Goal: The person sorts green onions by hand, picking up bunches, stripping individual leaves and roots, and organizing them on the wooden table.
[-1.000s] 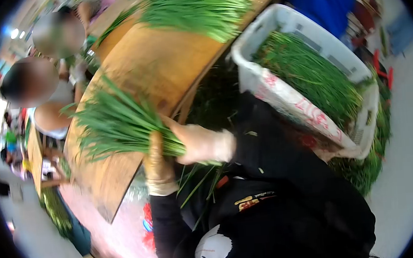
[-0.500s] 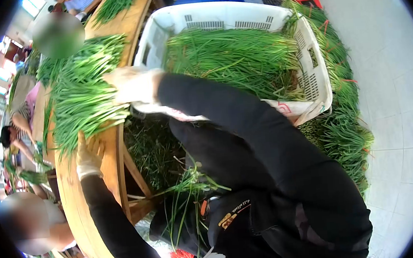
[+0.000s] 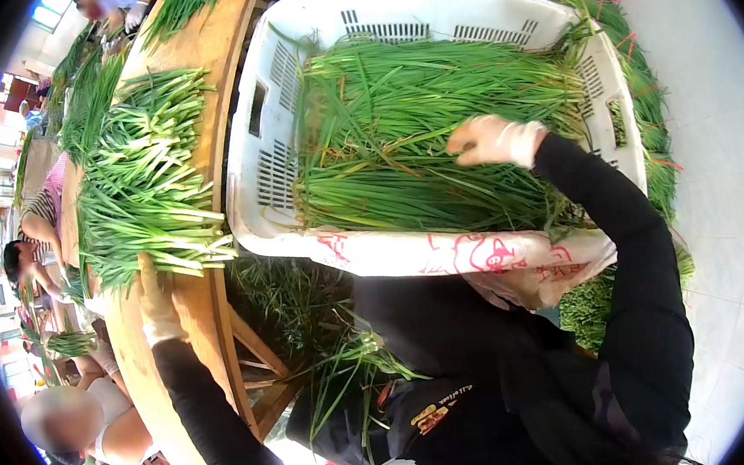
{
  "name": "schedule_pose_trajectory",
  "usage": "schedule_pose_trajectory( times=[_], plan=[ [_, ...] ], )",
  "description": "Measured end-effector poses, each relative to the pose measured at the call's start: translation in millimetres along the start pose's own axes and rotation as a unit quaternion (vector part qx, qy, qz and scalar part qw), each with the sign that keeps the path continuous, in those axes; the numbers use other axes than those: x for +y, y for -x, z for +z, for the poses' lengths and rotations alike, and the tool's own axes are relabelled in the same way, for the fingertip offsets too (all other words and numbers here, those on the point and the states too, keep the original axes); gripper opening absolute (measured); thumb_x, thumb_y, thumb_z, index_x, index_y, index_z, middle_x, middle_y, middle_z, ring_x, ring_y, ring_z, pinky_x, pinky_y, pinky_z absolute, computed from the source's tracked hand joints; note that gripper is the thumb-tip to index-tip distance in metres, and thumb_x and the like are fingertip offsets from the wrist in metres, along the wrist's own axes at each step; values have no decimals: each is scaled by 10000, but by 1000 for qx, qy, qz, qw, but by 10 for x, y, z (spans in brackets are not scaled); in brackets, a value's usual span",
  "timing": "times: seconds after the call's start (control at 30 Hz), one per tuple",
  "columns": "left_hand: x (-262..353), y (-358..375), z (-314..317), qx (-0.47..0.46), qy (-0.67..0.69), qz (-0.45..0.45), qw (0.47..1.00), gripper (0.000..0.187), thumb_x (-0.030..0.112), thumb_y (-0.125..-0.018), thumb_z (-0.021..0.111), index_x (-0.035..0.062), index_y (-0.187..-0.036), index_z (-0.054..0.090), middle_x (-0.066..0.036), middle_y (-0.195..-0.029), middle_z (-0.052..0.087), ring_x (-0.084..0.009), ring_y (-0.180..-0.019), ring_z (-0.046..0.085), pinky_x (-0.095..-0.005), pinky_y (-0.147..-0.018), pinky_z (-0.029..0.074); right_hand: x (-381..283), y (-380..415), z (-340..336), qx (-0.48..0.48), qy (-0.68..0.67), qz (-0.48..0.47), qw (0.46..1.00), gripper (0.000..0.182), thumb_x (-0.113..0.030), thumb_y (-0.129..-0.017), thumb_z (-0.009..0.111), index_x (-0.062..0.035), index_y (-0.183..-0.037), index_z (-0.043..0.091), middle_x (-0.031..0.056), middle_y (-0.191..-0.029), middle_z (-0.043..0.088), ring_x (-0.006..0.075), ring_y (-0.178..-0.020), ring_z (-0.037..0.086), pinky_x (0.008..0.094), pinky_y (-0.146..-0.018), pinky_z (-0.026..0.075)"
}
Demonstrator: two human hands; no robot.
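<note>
My left hand (image 3: 158, 306), in a pale glove, lies on the wooden table with its fingers stretched out against the near edge of a pile of garlic chives (image 3: 145, 176). The pile's pale cut ends point toward the crate. My right hand (image 3: 494, 141), also gloved, is over the white plastic crate (image 3: 252, 203), just above or touching the chives (image 3: 430, 84) inside. Its fingers are slightly bent and apart, and I see nothing held in them. The chives in the crate lie lengthwise in thick layers.
A printed white sack (image 3: 443, 253) hangs over the crate's near rim. Tied chive bundles (image 3: 643, 124) line the crate's right side on the tiled floor (image 3: 728, 204). Loose chives (image 3: 347, 365) lie across my lap. Other people work along the far side of the table (image 3: 194, 360).
My right hand has left the chive pile on the table and moved right, over the crate. My left hand remains at the pile's near edge. The crate now shows more fully.
</note>
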State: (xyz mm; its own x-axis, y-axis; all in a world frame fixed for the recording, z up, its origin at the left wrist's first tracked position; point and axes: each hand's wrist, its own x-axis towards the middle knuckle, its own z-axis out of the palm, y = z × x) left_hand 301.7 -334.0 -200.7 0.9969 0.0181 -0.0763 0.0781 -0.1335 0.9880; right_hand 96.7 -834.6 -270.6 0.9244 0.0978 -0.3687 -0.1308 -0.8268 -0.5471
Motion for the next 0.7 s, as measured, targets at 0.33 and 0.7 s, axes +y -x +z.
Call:
schedule_pose_trajectory(
  times=[0.33,0.7],
  plan=[
    [-325,487,-254,42,-470,244,848,433,263,-884,443,-45,-1185,396,-161,-1139,489,-228,-1044,455,-320,-911,320,-1030,-1727,927,-2,28,-49,998,850,-447,-637,654,96,-1195,312,252,-1163,412,324,-1081,426,359,-905,354],
    [-269,519,-145,40,-445,243,861,366,229,-877,460,-46,-1120,446,-157,-1094,495,-227,-1008,460,-317,-886,335,-1343,-1946,918,-194,50,-20,980,698,-453,-602,687,69,-1037,525,227,-1007,551,332,-882,559,342,-741,459]
  ],
)
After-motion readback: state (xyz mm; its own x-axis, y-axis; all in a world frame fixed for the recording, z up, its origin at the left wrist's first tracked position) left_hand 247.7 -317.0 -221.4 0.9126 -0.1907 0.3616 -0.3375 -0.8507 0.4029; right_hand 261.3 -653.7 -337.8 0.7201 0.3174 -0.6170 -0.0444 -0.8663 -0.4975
